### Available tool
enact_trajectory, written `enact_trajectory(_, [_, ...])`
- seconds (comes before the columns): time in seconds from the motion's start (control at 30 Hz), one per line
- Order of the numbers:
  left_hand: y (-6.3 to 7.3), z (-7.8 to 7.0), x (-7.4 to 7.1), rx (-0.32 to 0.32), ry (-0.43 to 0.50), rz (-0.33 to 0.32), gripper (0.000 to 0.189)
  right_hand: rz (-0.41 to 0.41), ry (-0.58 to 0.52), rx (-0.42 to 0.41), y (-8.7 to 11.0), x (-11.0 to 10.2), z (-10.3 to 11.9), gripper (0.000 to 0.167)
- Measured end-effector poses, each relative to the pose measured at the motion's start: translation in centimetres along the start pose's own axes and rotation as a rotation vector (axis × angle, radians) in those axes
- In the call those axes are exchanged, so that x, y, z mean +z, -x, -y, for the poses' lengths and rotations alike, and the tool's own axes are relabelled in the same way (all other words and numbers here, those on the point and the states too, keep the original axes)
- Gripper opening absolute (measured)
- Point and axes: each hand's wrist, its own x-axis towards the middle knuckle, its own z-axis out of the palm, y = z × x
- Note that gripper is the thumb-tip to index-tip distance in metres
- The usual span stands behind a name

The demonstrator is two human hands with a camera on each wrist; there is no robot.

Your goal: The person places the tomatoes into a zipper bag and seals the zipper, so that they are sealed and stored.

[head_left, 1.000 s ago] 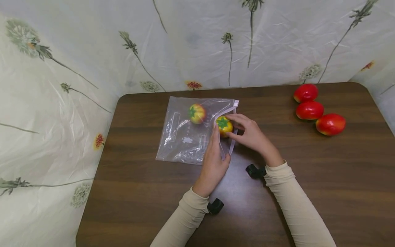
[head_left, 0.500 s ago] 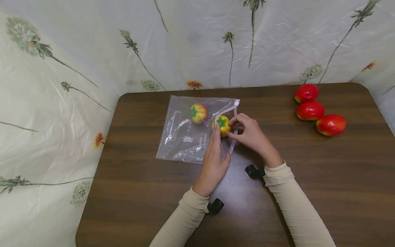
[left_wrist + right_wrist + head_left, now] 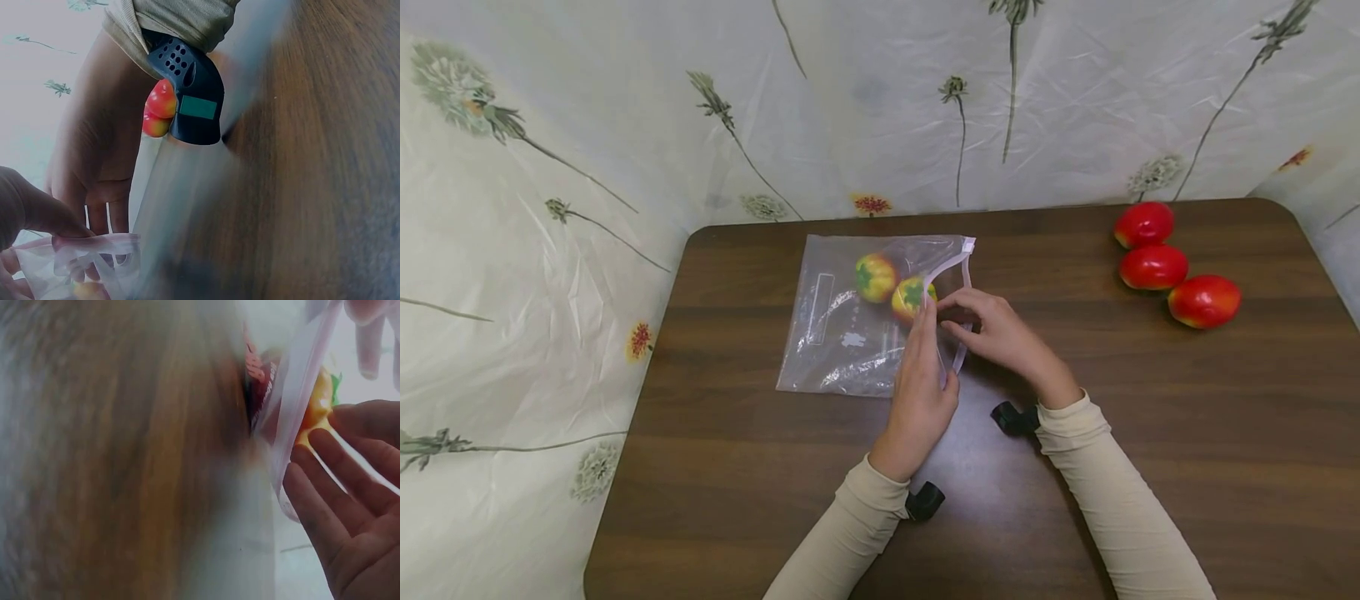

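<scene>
Thumb and fingers of left hand (image 3: 917, 404) pinch zip bag (image 3: 850, 373) at its near lip; mouth held parted. Right hand (image 3: 1011, 342) at the mouth: fingers extended, clamped on nothing. In right wrist view the tips look to meet the yellow-green fruit (image 3: 910, 298); firm contact can't be told. That fruit sits inside the bag, just past the lip. Second fruit (image 3: 876, 277) lies deeper, touching it or nearly so.

Handling, judged: fruit likely light, hard, slick, quick to roll. Best hold is around the widest part, not the painted leaf top. Bag limp and thin, probably slides on wood and wrinkles; stiffer zip strip (image 3: 309, 375) is the better place to hold.

Edges: bag's far side runs near the table's (image 3: 1150, 458) back edge, wall sheet (image 3: 880, 125) just behind, so little room that way. More bare wood toward the person and rightward. Red fruits (image 3: 1205, 302), three, bunched at back right, well apart from both hands. Black wrist units (image 3: 1015, 418) jut inward; could snag plastic.
</scene>
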Motion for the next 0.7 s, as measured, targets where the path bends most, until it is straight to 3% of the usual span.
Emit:
enact_trajectory(0.37, [-0.03,-0.04,-0.15,0.002,0.014,-0.002,0.103,-0.015,0.013,-0.075,-0.01,0.31,-0.36,0.028])
enact_trajectory(0.7, [0.05,-0.18,-0.05,0.014,0.027,-0.005,0.104,0.053,0.008,-0.099,-0.46,0.84,-0.4,0.031])
